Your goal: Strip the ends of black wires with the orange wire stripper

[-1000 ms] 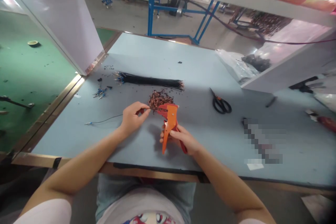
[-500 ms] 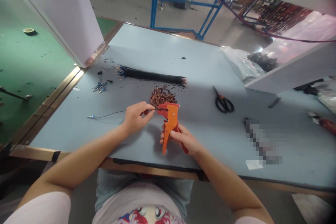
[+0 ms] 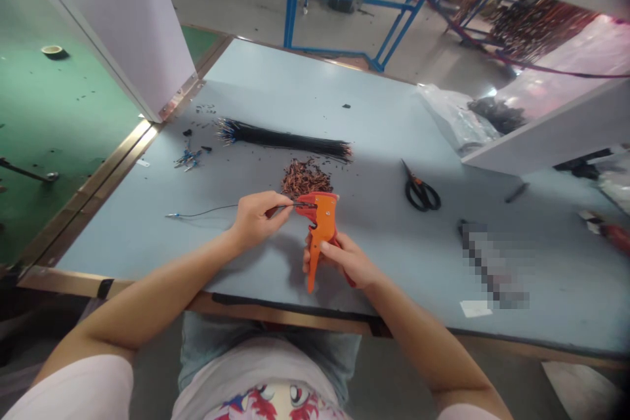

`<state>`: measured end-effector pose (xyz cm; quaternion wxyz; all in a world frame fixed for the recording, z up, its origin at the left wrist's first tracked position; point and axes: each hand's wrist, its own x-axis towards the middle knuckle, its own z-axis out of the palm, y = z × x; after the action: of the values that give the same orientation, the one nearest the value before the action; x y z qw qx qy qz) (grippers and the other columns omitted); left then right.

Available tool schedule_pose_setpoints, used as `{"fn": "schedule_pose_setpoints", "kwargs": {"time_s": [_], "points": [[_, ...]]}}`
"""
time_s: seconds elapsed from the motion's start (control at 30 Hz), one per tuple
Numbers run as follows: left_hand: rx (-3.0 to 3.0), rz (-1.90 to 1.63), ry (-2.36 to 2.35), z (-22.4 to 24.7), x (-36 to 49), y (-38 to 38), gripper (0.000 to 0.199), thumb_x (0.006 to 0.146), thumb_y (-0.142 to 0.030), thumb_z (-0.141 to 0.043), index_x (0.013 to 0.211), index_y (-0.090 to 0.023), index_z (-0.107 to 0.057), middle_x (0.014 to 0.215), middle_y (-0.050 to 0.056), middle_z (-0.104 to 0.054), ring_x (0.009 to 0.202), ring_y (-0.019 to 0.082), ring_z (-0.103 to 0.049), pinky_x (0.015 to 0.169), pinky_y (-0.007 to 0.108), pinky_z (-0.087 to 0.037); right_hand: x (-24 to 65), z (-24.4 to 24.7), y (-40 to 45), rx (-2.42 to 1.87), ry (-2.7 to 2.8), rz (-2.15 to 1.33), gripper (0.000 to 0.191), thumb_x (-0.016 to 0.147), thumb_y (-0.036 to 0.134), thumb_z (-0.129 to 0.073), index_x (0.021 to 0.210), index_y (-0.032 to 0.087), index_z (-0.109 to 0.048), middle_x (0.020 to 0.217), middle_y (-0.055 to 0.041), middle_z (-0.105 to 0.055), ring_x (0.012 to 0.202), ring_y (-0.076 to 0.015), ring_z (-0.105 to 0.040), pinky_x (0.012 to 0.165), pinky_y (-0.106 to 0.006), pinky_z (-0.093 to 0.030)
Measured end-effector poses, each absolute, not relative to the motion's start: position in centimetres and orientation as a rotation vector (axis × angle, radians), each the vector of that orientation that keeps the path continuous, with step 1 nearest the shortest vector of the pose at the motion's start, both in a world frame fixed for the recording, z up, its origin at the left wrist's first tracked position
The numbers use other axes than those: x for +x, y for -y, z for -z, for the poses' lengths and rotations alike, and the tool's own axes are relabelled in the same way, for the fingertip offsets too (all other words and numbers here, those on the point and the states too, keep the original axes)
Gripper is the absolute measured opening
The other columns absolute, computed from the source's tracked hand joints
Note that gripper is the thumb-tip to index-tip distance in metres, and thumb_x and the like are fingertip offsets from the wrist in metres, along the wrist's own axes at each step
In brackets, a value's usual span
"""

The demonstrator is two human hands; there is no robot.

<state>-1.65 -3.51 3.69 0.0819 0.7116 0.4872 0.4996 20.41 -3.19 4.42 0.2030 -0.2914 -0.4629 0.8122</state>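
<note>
The left hand (image 3: 260, 218) and right hand (image 3: 347, 259) work close together but do not touch. The left pinches a thin black wire (image 3: 211, 211) between thumb and forefinger; the right is wrapped round the handles of an orange-and-red wire stripper (image 3: 322, 230).

The wire lies crosswise in front of the person: its blue terminal (image 3: 172, 215) is at the far left, near the blue-grey tabletop (image 3: 123, 236), and its length passes through the left hand toward the stripper's red mouth. That mouth faces left, straight at the pinch, so wire and mouth are roughly in line, while the stripper's handles run back toward the person, almost square to the wire. The left fingertips are just beside the mouth, much nearer to it than the right hand, which sits lower on the handles. How deep the wire's end reaches, and whether the jaws bite it, I cannot tell.

Just beyond the mouth is a heap of coppery-brown offcuts (image 3: 306, 177).
</note>
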Motion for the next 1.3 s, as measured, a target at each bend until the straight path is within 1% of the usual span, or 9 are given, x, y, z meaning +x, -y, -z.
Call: {"fn": "schedule_pose_setpoints", "kwargs": {"time_s": [0.17,0.27,0.4,0.57,0.63,0.77,1.0,1.13,1.3], "points": [[2.110,-1.517,-1.394,-3.69,-1.65,3.53,0.006,0.081,-0.019,-0.062,0.081,-0.016,-0.067,0.063,-0.002,-0.062,0.048,0.005,-0.043,0.050,0.018,-0.036,20.51,-4.26,3.28,-0.811,1.315,-2.256,0.037,0.082,0.047,-0.063,0.093,0.014,-0.053,0.076,-0.0047,-0.063,0.064,-0.0170,-0.066,0.060,-0.033,-0.054],[2.114,-1.523,-1.383,-3.66,-1.72,3.53,0.005,0.080,-0.019,-0.062,0.081,-0.017,-0.066,0.061,-0.002,-0.060,0.048,0.005,-0.043,0.050,0.018,-0.036,20.56,-4.13,3.29,-0.819,1.320,-2.250,0.035,0.083,0.046,-0.062,0.091,0.014,-0.052,0.073,-0.0033,-0.062,0.060,-0.0156,-0.064,0.057,-0.031,-0.053],[2.114,-1.534,-1.349,-3.79,-1.67,3.58,0.005,0.080,-0.016,-0.059,0.078,-0.016,-0.063,0.064,-0.001,-0.059,0.054,0.007,-0.046,0.054,0.019,-0.039,20.55,-4.11,3.26,-0.805,1.413,-2.203,0.032,0.083,0.044,-0.063,0.087,0.014,-0.051,0.072,-0.0023,-0.060,0.061,-0.0147,-0.063,0.058,-0.030,-0.053],[2.131,-1.521,-1.356,-4.11,-1.47,3.75,0.006,0.078,-0.013,-0.057,0.076,-0.016,-0.061,0.065,-0.001,-0.058,0.052,0.006,-0.041,0.052,0.020,-0.036,20.52,-4.37,3.25,-0.831,1.436,-2.202,0.036,0.081,0.042,-0.065,0.099,0.014,-0.050,0.077,-0.0027,-0.061,0.067,-0.0146,-0.062,0.064,-0.032,-0.054],[2.151,-1.515,-1.348,-4.25,-1.45,3.78,0.006,0.079,-0.013,-0.057,0.078,-0.016,-0.062,0.064,-0.001,-0.058,0.052,0.006,-0.043,0.052,0.019,-0.036,20.54,-4.44,3.26,-0.819,1.405,-2.241,0.039,0.081,0.043,-0.066,0.102,0.014,-0.050,0.079,-0.0034,-0.061,0.069,-0.0152,-0.062,0.066,-0.034,-0.054],[2.169,-1.525,-1.336,-4.48,-1.46,3.79,0.007,0.080,-0.015,-0.056,0.079,-0.017,-0.063,0.060,-0.002,-0.055,0.055,0.008,-0.047,0.054,0.020,-0.038,20.58,-4.50,3.26,-0.806,1.359,-2.276,0.041,0.078,0.044,-0.069,0.100,0.014,-0.052,0.082,-0.0051,-0.063,0.072,-0.0162,-0.064,0.068,-0.034,-0.054],[2.187,-1.537,-1.359,-4.43,-1.46,3.81,0.004,0.078,-0.015,-0.058,0.077,-0.016,-0.062,0.057,-0.003,-0.050,0.052,0.007,-0.044,0.053,0.020,-0.036,20.64,-4.38,3.14,-0.772,1.361,-2.309,0.042,0.077,0.044,-0.070,0.099,0.013,-0.053,0.090,-0.0104,-0.066,0.072,-0.0174,-0.066,0.066,-0.034,-0.055],[2.183,-1.527,-1.375,-4.43,-1.45,3.84,0.005,0.078,-0.015,-0.058,0.074,-0.016,-0.061,0.056,-0.004,-0.047,0.051,0.006,-0.042,0.052,0.019,-0.035,20.65,-4.37,3.24,-0.799,1.385,-2.269,0.036,0.079,0.041,-0.068,0.096,0.014,-0.052,0.081,-0.0062,-0.065,0.069,-0.0167,-0.065,0.065,-0.034,-0.055],[2.179,-1.524,-1.366,-4.51,-1.45,3.87,0.006,0.078,-0.015,-0.057,0.073,-0.016,-0.061,0.055,-0.005,-0.046,0.050,0.006,-0.040,0.051,0.019,-0.034,20.59,-4.24,3.31,-0.835,1.436,-2.236,0.031,0.083,0.043,-0.063,0.090,0.015,-0.051,0.070,-0.0016,-0.061,0.059,-0.0141,-0.063,0.056,-0.029,-0.053]]}}
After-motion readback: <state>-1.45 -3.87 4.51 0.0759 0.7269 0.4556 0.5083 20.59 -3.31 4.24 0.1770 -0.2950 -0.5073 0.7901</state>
